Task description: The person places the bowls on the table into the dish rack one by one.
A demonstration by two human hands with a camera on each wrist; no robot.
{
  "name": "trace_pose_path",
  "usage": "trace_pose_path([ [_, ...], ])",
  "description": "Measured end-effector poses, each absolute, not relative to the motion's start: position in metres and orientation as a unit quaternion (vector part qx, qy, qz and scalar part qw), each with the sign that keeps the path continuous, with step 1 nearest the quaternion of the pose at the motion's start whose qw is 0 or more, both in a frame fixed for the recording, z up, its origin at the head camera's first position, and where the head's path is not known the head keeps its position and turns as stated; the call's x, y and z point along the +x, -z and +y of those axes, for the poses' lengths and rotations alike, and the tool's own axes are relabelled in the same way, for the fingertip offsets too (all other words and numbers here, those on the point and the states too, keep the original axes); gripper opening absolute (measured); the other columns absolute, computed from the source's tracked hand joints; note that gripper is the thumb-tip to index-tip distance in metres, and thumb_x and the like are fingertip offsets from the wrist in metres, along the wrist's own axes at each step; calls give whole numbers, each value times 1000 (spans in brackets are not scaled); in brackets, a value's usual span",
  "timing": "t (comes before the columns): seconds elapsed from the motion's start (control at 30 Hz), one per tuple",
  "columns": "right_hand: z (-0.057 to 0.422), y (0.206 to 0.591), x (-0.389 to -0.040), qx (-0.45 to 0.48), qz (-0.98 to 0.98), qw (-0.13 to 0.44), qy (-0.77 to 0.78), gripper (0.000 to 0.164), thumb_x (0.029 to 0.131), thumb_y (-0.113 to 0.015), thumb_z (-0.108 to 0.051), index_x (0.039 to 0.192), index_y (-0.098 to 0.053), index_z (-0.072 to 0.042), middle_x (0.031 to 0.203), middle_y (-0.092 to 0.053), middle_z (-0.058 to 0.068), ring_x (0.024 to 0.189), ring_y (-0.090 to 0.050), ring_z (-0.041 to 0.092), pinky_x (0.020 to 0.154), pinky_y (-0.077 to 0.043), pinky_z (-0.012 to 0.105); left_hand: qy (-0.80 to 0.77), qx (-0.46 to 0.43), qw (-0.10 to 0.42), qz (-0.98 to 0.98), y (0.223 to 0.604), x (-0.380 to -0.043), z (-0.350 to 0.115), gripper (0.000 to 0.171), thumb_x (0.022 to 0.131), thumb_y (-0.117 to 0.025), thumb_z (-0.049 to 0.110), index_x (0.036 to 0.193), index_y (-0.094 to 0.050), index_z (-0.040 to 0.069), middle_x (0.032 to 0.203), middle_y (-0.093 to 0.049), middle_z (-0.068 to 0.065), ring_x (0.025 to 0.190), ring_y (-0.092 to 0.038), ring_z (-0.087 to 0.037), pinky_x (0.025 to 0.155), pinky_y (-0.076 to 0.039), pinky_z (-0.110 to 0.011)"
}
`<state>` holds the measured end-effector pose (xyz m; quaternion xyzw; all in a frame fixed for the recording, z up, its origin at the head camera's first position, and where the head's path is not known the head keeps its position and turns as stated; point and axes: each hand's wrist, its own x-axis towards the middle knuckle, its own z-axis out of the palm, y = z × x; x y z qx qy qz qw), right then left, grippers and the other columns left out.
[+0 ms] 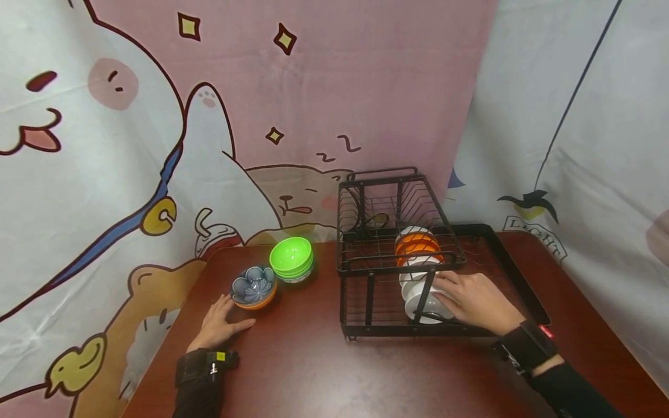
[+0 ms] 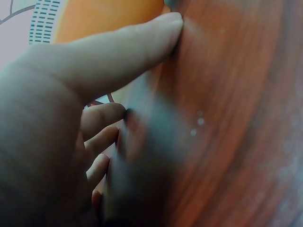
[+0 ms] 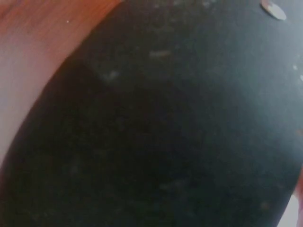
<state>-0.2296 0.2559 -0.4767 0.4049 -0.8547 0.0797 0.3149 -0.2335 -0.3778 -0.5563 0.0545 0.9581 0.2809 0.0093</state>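
Note:
In the head view my left hand (image 1: 218, 325) rests on the table beside a grey flower-shaped bowl (image 1: 254, 285) stacked on an orange one (image 1: 259, 304). Its thumb is stretched out; the left wrist view shows the thumb (image 2: 123, 52) near the blurred orange bowl (image 2: 109, 16). A stack of bright green bowls (image 1: 291, 256) stands just behind. On the right, my right hand (image 1: 478, 299) holds the front white bowl (image 1: 428, 305) by its edge, inside the lower level of a black dish rack (image 1: 369, 299). White and orange bowls (image 1: 418, 247) line up behind it, partly hidden by wires.
The rack's upper wire basket (image 1: 399, 184) overhangs the bowls. A black tray (image 1: 504, 261) lies under the rack and reaches right; a dark surface (image 3: 156, 123) fills the right wrist view. A printed cloth (image 1: 376, 87) hangs behind the reddish-brown table (image 1: 292, 360).

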Motion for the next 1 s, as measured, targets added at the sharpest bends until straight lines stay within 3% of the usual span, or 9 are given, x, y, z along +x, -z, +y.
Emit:
trace_pose_path([
  [0.2,259,475,-227,397,-862,305,-78,28,95,-72,-36,111,-75,-14,97,-75,5,53,-47,-1,47,-42,21,-280,58,7,958,555,-230,-375,101,82,-80,57,155,-41,-1,164,-28,-32,154,-11,-55,119,-7,-75],
  [0.37,259,470,-224,395,-855,322,-95,31,94,-74,-41,105,-79,-12,93,-77,6,54,-53,0,49,-48,23,-281,67,-5,957,552,-228,-374,99,83,-79,57,153,-42,-2,161,-29,-35,152,-13,-57,117,-10,-76],
  [0.47,259,467,-223,397,-848,335,-105,36,99,-68,-44,100,-80,-10,89,-76,6,55,-57,3,50,-50,25,-287,71,-4,955,551,-229,-374,98,85,-78,57,154,-41,-1,162,-29,-35,152,-12,-57,117,-9,-76],
  [0.6,259,467,-223,397,-846,339,-110,43,104,-57,-46,98,-80,-10,86,-75,4,54,-52,0,48,-46,22,-291,74,-5,954,554,-231,-376,93,88,-74,55,154,-41,-1,161,-31,-34,152,-13,-55,119,-9,-75],
  [0.7,259,469,-223,396,-847,337,-113,42,104,-58,-46,98,-80,-10,86,-74,3,55,-46,-3,48,-43,19,-300,70,-15,951,555,-232,-376,82,93,-71,46,151,-43,-5,159,-33,-36,151,-16,-56,118,-10,-74],
  [0.83,260,471,-224,392,-847,339,-115,39,103,-61,-43,100,-80,-10,88,-75,4,55,-49,-2,48,-45,21,-336,39,-9,941,550,-234,-378,66,104,-59,33,152,-40,-7,159,-32,-36,151,-17,-58,118,-12,-74],
  [1.0,261,473,-223,386,-849,341,-117,42,104,-58,-45,100,-80,-9,89,-75,4,55,-50,-1,48,-46,22,-417,-58,46,906,531,-233,-377,71,111,-31,52,162,-27,3,168,-25,-26,156,-18,-48,123,-16,-66],
])
